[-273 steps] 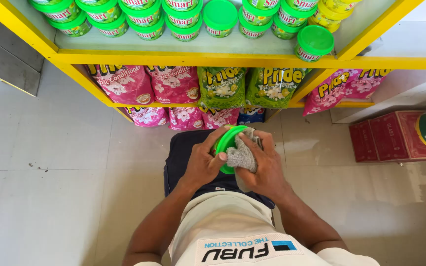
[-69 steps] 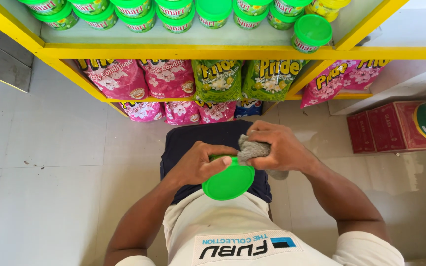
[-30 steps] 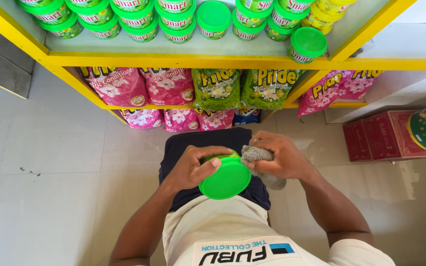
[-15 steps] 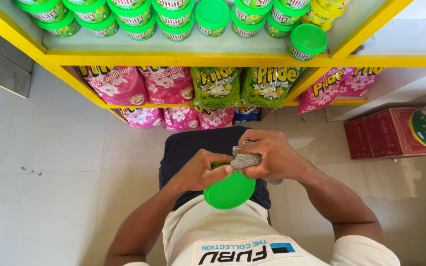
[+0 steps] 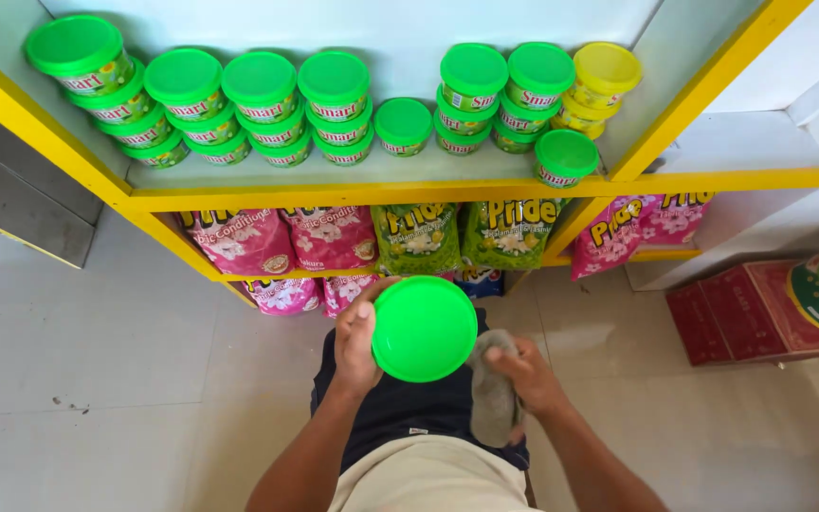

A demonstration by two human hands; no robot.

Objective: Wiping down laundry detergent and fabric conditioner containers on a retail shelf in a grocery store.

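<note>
Green tub (image 5: pixel 425 328) in left hand (image 5: pixel 356 343); right hand (image 5: pixel 523 374) apparently grips grey cloth (image 5: pixel 493 403).

Green-lidded round tubs (image 5: pixel 258 104) line the upper shelf; pink (image 5: pixel 282 242) and green pouches (image 5: pixel 466 232) stand below.

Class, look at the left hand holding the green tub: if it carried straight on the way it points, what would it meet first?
Probably the pink packets on the low shelf beyond the left hand and green tub; depth is unclear.
</note>
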